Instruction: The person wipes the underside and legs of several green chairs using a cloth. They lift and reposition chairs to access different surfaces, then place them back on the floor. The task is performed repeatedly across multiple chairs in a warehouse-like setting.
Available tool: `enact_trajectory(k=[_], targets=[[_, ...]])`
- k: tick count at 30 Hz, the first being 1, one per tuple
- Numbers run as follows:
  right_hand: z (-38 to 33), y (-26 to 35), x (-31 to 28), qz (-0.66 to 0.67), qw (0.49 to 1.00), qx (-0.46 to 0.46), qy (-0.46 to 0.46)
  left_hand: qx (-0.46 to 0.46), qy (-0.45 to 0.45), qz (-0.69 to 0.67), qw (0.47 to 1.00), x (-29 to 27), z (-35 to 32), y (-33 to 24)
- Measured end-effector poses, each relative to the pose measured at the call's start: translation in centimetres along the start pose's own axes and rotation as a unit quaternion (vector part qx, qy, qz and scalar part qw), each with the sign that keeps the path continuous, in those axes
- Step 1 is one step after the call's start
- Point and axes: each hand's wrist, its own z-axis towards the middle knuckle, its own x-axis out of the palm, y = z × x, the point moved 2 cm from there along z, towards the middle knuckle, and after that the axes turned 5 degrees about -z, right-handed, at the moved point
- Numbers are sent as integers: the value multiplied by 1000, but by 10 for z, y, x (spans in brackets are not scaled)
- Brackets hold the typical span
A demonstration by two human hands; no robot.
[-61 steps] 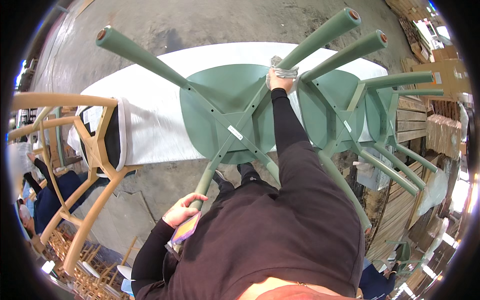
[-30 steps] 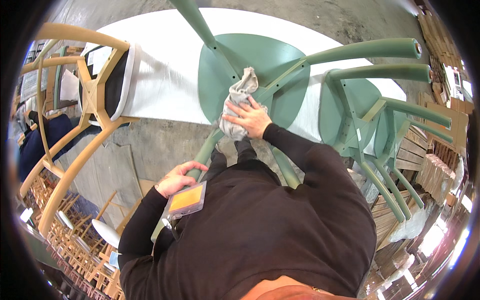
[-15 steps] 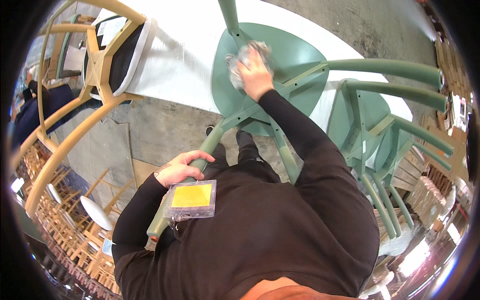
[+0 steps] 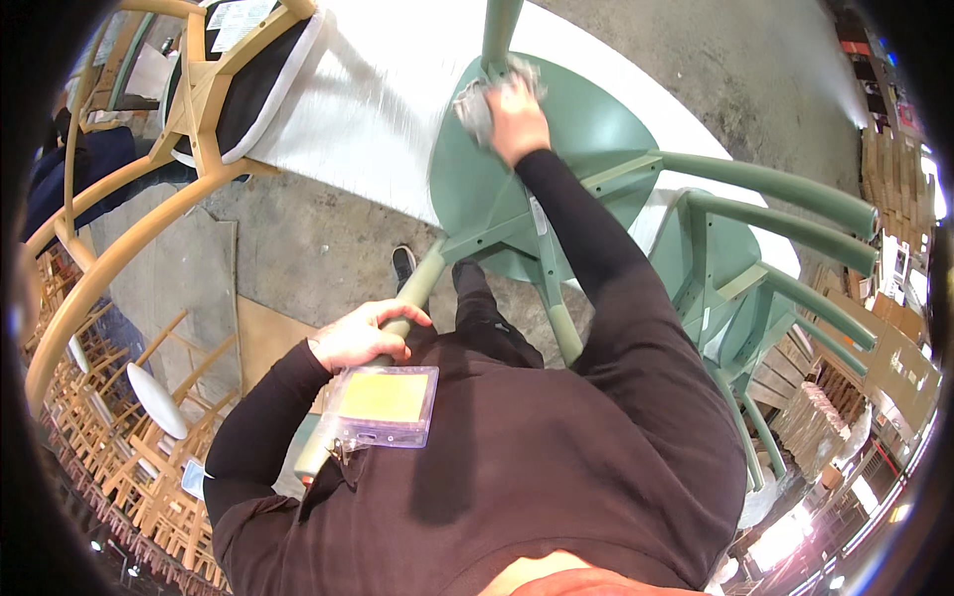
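Observation:
A green wooden chair [image 4: 586, 109] lies upside down, its seat underside up and its legs pointing outward. My right hand [image 4: 519, 117] presses a crumpled grey rag [image 4: 479, 111] against the seat underside, close to the base of the far leg [image 4: 501, 30]. Around the near-left leg [image 4: 421, 278] my left hand [image 4: 363, 335] is closed, thumb and fingers wrapped about it. A badge holder with a yellow card [image 4: 388, 395] hangs over that leg below the hand and covers part of it.
The chair rests on a white-covered table [image 4: 348, 129]. More green chairs [image 4: 725, 268] stand upturned at the right. At the left is a light wooden chair [image 4: 199, 119] with a black seat underside. Stacked wooden chair frames [image 4: 149, 477] fill the lower left; cardboard boxes [image 4: 884, 338] stand far right.
My right hand has moved the rag a little farther away, up to the far leg's base. My left hand keeps its hold on the near leg. The view has shifted slightly.

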Motion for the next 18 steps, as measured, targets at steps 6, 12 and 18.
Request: enact_trajectory(k=[6,12,18], targets=[[-59,3,-23,-21,991,5,132,36,-2,5,999,-1,2,4],[59,2,8,-14,981,192,3,4,-4,37,999,0,2,-18],[-23,-75,-80,190,970,99,-111,-8,-33,7,999,4,-2,-3]])
